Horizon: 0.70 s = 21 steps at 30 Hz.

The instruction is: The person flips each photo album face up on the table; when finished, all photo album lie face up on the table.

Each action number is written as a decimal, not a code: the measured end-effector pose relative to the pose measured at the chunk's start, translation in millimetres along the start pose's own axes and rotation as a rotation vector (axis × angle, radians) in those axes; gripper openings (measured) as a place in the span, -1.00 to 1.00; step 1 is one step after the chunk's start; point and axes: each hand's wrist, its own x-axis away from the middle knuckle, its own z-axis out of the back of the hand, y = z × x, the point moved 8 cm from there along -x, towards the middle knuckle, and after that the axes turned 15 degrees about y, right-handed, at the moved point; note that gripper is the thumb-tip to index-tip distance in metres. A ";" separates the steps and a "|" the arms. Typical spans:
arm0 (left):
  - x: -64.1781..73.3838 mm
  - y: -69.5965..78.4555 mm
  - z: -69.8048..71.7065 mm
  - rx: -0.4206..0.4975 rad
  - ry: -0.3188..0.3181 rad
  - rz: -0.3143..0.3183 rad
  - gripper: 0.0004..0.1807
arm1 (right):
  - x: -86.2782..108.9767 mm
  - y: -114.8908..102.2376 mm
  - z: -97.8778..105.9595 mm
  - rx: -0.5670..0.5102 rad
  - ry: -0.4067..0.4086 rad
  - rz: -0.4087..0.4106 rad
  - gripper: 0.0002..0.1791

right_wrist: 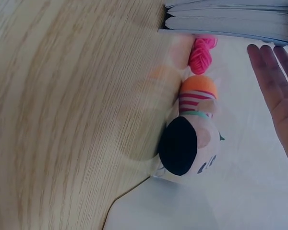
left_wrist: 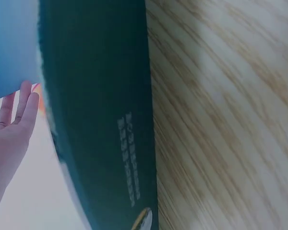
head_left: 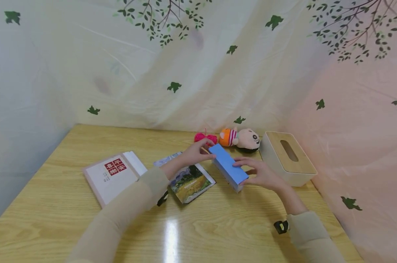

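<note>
A long block (head_left: 228, 164) with a blue top stands tilted over the table, held between both hands. In the right wrist view its end shows layered page edges (right_wrist: 225, 21), like several books side by side. My left hand (head_left: 196, 151) grips the far left end, its thumb and fingers curled at the corner. At the near right end my right hand (head_left: 259, 171) pinches it, fingers on the blue top and thumb lower down. A dark green surface (left_wrist: 96, 105) with pale lettering fills much of the left wrist view. Beside the block lies a picture-covered book (head_left: 192, 184).
A white book (head_left: 111, 179) with red characters lies to the left. Behind the block are pink yarn (head_left: 201, 137) and a stuffed doll (head_left: 241, 138). The white tissue box (head_left: 287, 157) with a wooden lid stands at right, beside the hanging cloth (head_left: 356, 146).
</note>
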 end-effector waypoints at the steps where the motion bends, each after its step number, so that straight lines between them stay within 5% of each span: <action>1: 0.7 0.1 0.3 0.011 -0.006 0.004 -0.53 | 0.0 -0.2 -0.8 -0.001 -0.006 -0.002 -0.40; 12: 4.7 3.7 1.3 -0.023 -0.027 -0.035 -0.47 | 0.4 -2.3 -10.0 0.034 -0.041 0.048 -0.40; 17: 5.3 -1.7 -2.7 -0.032 -0.030 -0.060 -0.49 | 0.1 -2.2 -14.7 0.076 -0.047 0.116 -0.39; 21: 5.8 -6.9 -5.4 -0.034 -0.037 -0.077 -0.49 | 1.2 2.7 -15.4 0.123 -0.054 0.094 -0.38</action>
